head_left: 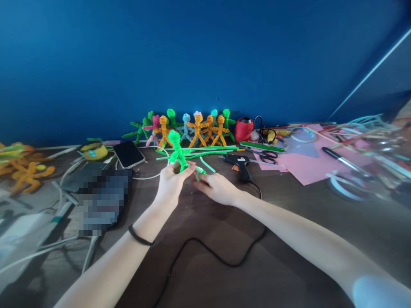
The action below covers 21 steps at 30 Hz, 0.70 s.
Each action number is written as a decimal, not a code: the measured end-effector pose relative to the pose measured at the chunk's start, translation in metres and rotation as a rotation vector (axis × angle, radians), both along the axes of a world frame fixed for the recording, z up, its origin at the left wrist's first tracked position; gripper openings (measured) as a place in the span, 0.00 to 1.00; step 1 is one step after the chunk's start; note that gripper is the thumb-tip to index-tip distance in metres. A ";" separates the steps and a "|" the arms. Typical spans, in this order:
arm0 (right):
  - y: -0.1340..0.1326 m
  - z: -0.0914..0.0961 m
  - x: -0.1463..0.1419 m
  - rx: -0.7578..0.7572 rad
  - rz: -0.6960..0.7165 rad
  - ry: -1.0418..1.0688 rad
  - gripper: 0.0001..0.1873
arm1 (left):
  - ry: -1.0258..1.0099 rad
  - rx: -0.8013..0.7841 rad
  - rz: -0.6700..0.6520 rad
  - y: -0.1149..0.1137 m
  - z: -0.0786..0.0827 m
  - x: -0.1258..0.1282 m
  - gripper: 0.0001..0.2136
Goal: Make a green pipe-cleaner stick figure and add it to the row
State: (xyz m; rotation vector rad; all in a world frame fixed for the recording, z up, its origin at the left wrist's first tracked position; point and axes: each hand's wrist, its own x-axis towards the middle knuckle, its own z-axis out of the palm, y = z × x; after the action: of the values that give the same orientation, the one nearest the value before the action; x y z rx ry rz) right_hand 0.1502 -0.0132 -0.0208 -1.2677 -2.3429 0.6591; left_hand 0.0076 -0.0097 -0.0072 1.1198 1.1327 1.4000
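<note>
My left hand (171, 182) is closed around the lower part of a bright green pipe-cleaner figure (176, 149), which stands upright above my fingers. My right hand (216, 187) is beside it, fingers pinched on a loose green pipe-cleaner end (203, 167) that sticks out from the figure's base. A black band sits on my left wrist. Loose green pipe cleaners (205, 150) lie on the dark table just behind my hands.
A row of finished pipe-cleaner figures (192, 128) leans on the blue wall. A black glue gun (239, 164) with its cord, scissors (268, 156), a red spool (244, 128), pink paper (308, 164), a phone (128, 154) and orange figures (25, 169) lie around.
</note>
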 end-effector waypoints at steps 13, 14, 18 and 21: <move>0.003 0.001 0.004 0.092 0.023 0.006 0.14 | 0.701 0.164 0.018 0.004 0.002 -0.013 0.05; 0.004 0.002 0.005 0.076 0.018 0.043 0.13 | 0.731 0.169 0.008 0.005 0.003 -0.014 0.05; 0.010 0.003 0.011 0.025 -0.008 0.170 0.15 | 0.771 0.166 -0.069 0.007 0.004 -0.017 0.05; 0.014 0.003 0.016 -0.007 -0.014 0.247 0.16 | 0.687 0.117 -0.149 0.009 0.005 -0.019 0.05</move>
State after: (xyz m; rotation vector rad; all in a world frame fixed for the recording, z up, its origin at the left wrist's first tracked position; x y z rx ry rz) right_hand 0.1661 0.0010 -0.0176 -1.1344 -2.1307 0.7731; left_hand -0.0114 -0.0008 -0.0025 1.8094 1.4070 0.9894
